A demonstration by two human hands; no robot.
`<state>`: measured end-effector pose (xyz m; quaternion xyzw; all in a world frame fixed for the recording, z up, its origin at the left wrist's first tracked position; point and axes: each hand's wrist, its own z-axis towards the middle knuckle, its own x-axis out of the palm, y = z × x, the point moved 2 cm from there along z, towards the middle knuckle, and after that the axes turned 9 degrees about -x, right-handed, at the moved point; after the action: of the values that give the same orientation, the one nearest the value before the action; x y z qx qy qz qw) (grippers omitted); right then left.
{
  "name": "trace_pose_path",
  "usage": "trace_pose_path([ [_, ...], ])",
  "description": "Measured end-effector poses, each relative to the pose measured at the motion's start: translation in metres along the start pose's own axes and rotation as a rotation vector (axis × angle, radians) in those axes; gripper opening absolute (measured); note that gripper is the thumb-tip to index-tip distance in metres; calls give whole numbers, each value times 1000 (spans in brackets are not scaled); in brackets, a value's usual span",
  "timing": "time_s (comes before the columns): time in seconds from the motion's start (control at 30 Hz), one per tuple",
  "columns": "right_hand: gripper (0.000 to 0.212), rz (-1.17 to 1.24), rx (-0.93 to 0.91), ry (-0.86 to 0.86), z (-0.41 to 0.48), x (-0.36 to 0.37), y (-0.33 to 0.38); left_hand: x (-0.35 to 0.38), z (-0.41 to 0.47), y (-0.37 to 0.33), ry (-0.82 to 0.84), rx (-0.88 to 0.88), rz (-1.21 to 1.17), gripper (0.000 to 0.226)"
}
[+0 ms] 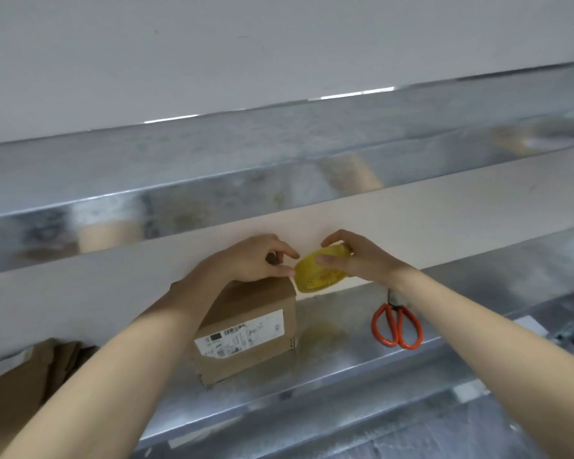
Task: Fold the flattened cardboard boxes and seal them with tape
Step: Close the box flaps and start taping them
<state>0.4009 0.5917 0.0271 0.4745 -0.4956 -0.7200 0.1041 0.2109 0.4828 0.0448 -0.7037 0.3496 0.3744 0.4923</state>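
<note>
On a metal shelf (pixel 345 359) below a white wall (pixel 279 44), a tape roll (pixel 317 274) is gripped by the right hand (pixel 362 260), its edge pinched by the left hand (pixel 252 260).

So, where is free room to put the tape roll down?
Bare shelf lies between the cardboard box and the scissors, and right of the scissors. Crowded above the box: left hand, right hand, tape roll. Flattened cardboard lies left.
</note>
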Motion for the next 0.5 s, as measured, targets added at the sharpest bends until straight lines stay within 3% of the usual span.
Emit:
trace_pose_path([
  [0.17, 58, -102, 18, -95, 6, 9, 3, -3, -2, 2, -97, 88, -17, 29],
  [0.3, 65, 30, 14, -166, 9, 10, 4, 4, 0, -3, 67, 182, -225, 15],
  [0.5, 60, 127, 69, -218, 8, 15, -7, 1, 5, -7, 165, 128, -248, 27],
])
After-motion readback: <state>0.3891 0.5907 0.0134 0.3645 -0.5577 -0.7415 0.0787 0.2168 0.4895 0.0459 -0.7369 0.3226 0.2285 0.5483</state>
